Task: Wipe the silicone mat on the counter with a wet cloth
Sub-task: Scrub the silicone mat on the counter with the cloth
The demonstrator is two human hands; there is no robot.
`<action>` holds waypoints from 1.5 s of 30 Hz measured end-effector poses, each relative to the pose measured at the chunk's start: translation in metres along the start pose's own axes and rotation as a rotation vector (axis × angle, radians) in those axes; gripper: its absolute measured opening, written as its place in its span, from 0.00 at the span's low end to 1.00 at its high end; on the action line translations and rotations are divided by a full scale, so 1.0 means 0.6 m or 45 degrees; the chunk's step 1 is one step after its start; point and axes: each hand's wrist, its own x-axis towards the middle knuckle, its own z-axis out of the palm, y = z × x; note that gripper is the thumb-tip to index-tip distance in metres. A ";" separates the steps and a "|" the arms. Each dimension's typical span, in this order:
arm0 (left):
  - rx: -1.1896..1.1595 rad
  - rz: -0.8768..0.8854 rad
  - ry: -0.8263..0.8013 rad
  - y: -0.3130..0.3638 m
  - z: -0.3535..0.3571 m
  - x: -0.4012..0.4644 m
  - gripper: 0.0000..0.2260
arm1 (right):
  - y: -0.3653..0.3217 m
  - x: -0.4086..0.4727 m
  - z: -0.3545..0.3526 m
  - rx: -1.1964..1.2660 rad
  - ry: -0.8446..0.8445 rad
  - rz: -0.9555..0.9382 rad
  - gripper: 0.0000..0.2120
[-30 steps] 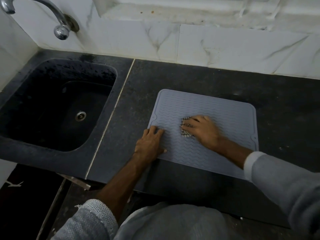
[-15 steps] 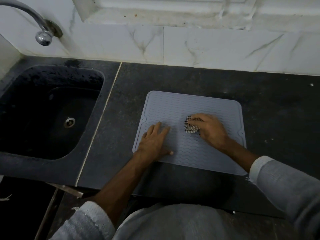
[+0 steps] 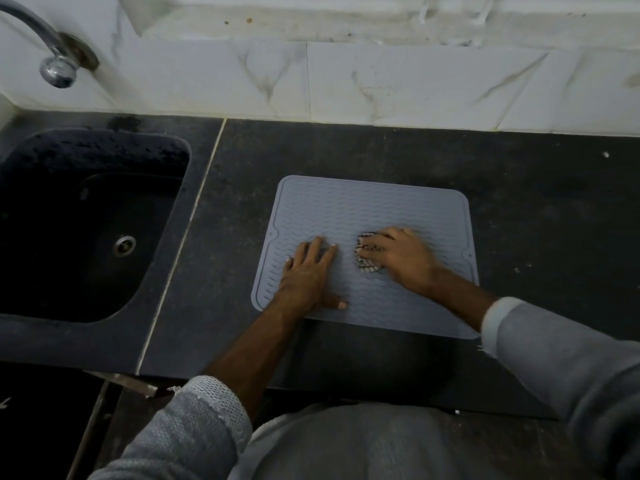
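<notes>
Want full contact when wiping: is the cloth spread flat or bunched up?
Bunched: the cloth is a small wad under the right hand on the mat.

Left hand lies flat, fingers spread; right hand, somewhat blurred, seems curled, palm down.

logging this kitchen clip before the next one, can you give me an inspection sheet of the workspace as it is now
surface: dark speckled counter, pale specks scattered on it.
job's things: grey ribbed mat lies flat on the counter; checked cloth bunched on the mat.
clutter: nothing seen.
hands: left hand rests flat on the mat, fingers straight; right hand presses the cloth, mostly covering it.
cables: nothing seen.
surroundings: dark sink to the left with a metal drain; tap above it; marble-patterned wall tiles behind the counter.
</notes>
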 end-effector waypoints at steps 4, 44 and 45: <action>0.027 -0.008 -0.006 0.007 -0.006 -0.006 0.53 | 0.044 -0.047 -0.007 -0.012 -0.079 0.052 0.23; 0.102 -0.011 -0.069 0.021 -0.016 -0.008 0.54 | 0.046 -0.096 -0.009 0.051 0.031 0.170 0.23; 0.107 0.011 -0.056 0.026 -0.016 -0.008 0.53 | 0.047 -0.098 -0.006 0.054 0.050 0.170 0.23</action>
